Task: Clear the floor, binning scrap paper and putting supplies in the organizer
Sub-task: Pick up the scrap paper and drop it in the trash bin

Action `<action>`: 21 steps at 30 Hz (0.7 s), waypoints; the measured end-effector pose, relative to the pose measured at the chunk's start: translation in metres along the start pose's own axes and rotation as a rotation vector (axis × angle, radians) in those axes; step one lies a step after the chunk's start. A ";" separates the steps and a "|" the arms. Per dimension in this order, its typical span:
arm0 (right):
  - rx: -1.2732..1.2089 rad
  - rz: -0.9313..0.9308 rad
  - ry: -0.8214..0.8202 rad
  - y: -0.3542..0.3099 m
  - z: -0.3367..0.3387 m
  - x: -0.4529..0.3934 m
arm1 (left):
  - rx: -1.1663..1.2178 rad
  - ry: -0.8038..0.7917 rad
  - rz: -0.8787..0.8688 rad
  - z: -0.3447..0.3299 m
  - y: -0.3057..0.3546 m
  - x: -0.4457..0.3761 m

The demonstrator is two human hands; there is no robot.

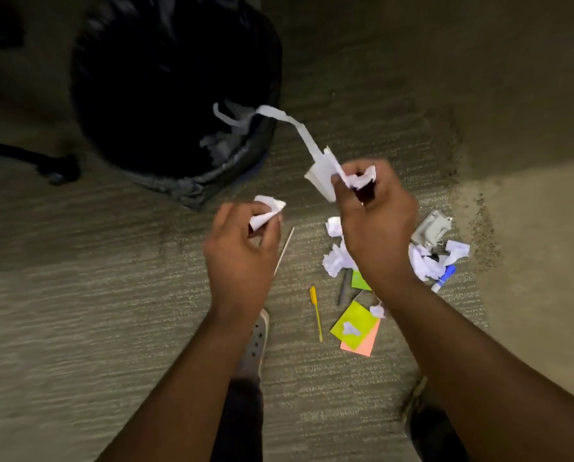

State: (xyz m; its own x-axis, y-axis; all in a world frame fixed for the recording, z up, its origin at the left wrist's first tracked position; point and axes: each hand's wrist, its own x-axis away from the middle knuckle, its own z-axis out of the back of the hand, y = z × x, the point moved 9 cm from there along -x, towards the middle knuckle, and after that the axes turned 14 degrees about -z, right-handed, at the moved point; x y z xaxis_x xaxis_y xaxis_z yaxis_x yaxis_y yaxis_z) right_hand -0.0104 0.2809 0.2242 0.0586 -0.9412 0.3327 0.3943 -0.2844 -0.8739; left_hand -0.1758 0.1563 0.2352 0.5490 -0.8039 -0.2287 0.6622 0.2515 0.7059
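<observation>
I had both hands over the carpet, just in front of the bin. My left hand was curled shut, its fingertips pinching a small crumpled wad of white paper. My right hand was closed around a bunch of scrap: a crumpled bit stuck out above the knuckles, a folded piece hung beside the thumb, and a long strip trailed from it up to the bin's rim. Neither hand was over the bin's mouth; both were held above the floor, near its front edge.

The bin was lined with a black bag, and I could see pale scraps already lying inside near the rim.

On the floor below my right hand lay the rest of the mess. White crumpled balls sat on either side of my wrist. A grey punch lay to the right, touching more paper. A blue marker lay just below it. A yellow pen lay apart, between my arms, and a thin stick lay beside my left hand. A dark pen lay next to a green note. Nearer me, a yellow-green note lay on top of an orange one, with a small white scrap resting on it. My shoe was planted between my forearms.

I could not see the organizer.
</observation>
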 end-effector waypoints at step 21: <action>0.816 0.160 -0.138 -0.028 -0.123 -0.070 | -0.572 -0.495 -0.048 0.028 -0.125 -0.083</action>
State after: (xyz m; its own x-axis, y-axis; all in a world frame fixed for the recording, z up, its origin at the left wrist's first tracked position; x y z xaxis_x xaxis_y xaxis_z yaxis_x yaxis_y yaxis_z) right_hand -0.1388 0.3321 0.1820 0.2607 -0.9130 0.3138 0.9078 0.1212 -0.4015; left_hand -0.3182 0.1772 0.1847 0.3095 -0.9350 0.1730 0.9150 0.3424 0.2136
